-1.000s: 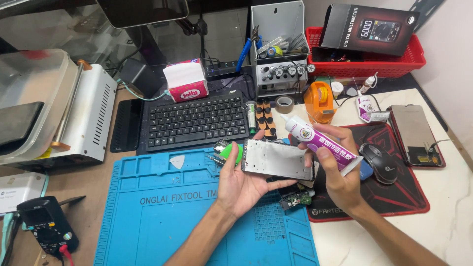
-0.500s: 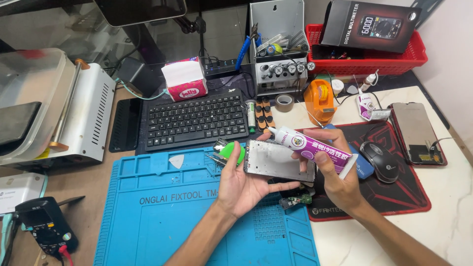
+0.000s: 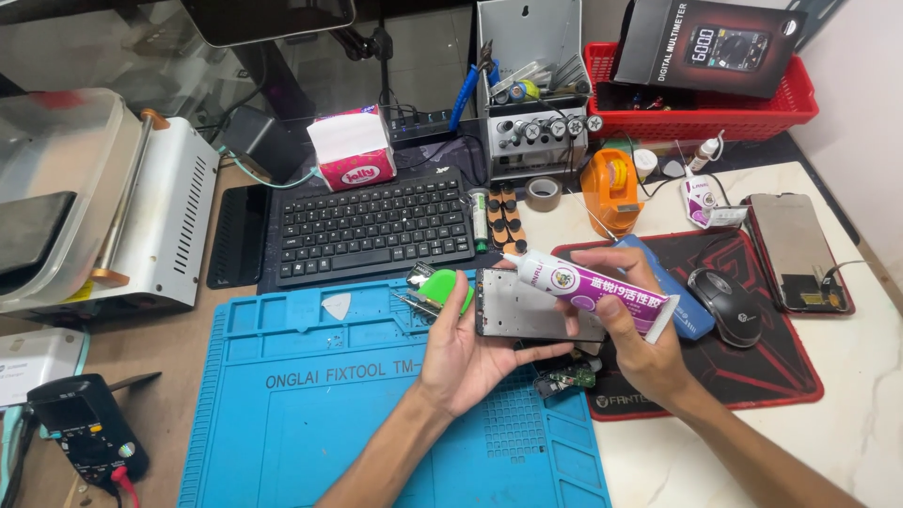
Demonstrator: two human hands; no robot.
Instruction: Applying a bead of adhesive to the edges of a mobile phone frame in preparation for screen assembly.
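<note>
My left hand (image 3: 463, 350) holds a grey metal phone frame (image 3: 527, 306) flat from below, over the right part of the blue work mat (image 3: 282, 414). My right hand (image 3: 638, 325) grips a white and purple glue tube (image 3: 593, 284), lying nearly level, with its thin nozzle at the frame's upper left edge. A green plastic pry tool (image 3: 448, 288) sits just left of the frame, by my left thumb. A small circuit board (image 3: 564, 378) lies under my hands at the mat's edge.
A black keyboard (image 3: 372, 229) lies behind the mat. To the right are a red and black mouse pad (image 3: 771, 376), a mouse (image 3: 726, 306), a phone (image 3: 796, 252) and an orange tape dispenser (image 3: 609, 190). A multimeter (image 3: 80, 437) sits front left, a white machine (image 3: 141, 226) far left.
The glue tube has swung down and left, from tilted up to nearly level, and its nozzle now reaches the frame's upper left edge. My left hand keeps the frame in place.
</note>
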